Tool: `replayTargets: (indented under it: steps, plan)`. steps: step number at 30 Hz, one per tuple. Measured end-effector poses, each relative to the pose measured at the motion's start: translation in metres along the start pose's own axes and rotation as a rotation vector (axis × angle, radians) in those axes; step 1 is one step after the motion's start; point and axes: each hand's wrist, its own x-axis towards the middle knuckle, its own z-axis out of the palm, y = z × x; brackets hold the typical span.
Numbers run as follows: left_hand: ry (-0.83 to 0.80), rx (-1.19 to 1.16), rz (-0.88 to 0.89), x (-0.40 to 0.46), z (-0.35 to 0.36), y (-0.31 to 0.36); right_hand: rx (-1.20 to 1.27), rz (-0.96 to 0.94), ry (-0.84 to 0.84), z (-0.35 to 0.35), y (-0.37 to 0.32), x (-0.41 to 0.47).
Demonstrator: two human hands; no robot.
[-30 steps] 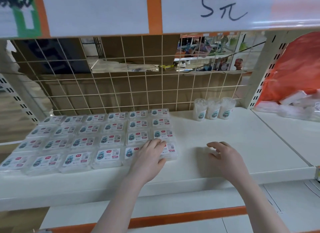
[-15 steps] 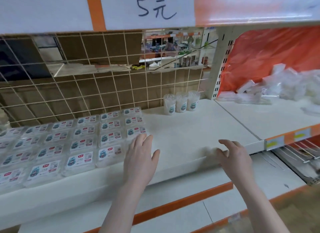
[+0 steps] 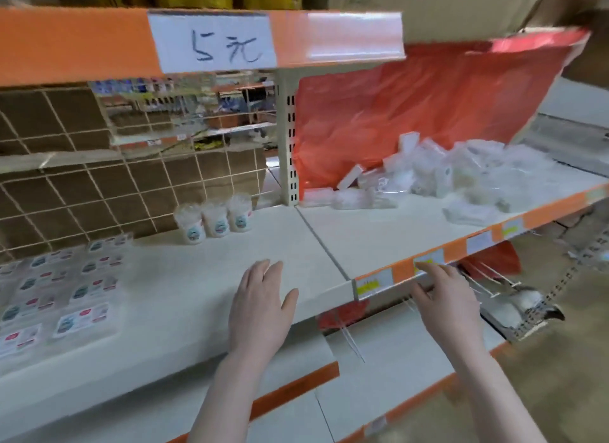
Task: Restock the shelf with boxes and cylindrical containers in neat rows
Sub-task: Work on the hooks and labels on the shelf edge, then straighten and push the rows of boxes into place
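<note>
Handwritten "5元" on white sign [image 3: 211,43], upper shelf edge [image 3: 72,43]

The flat boxes [image 3: 82,287] run off the left edge, their labels smeared by motion blur and unreadable; the print on the three round tubs [image 3: 216,220] is too small to read; the heap of clear packets [image 3: 461,175] by the orange bag [image 3: 412,113] blurs together, uncountable; both forearms are cut by the bottom edge.
</note>
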Motion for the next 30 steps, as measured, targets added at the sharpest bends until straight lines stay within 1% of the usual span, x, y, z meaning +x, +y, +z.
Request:
replayTargets:
  steps: [3, 8, 11, 17, 23, 27, 30]
  plan:
    - [-0.009, -0.039, 0.019, 0.012, 0.028, 0.048, -0.017, -0.029, -0.004, -0.016, 0.043, 0.028]
    - [0.005, -0.091, 0.022, 0.036, 0.058, 0.105, -0.023, -0.06, -0.014, -0.03, 0.091, 0.066]
    - [0.009, -0.09, 0.02, 0.052, 0.07, 0.126, 0.002, -0.084, -0.014, -0.026, 0.11, 0.088]
    - [0.024, -0.083, 0.031, 0.097, 0.098, 0.153, 0.035, -0.056, 0.011, -0.01, 0.143, 0.132]
    - [0.035, -0.126, 0.063, 0.159, 0.139, 0.185, 0.006, -0.057, -0.005, 0.005, 0.181, 0.191]
    - [0.04, -0.131, 0.096, 0.192, 0.157, 0.201, -0.021, -0.168, -0.036, 0.015, 0.194, 0.221]
    - [0.049, -0.13, 0.076, 0.205, 0.162, 0.208, -0.079, -0.29, -0.073, 0.022, 0.204, 0.241]
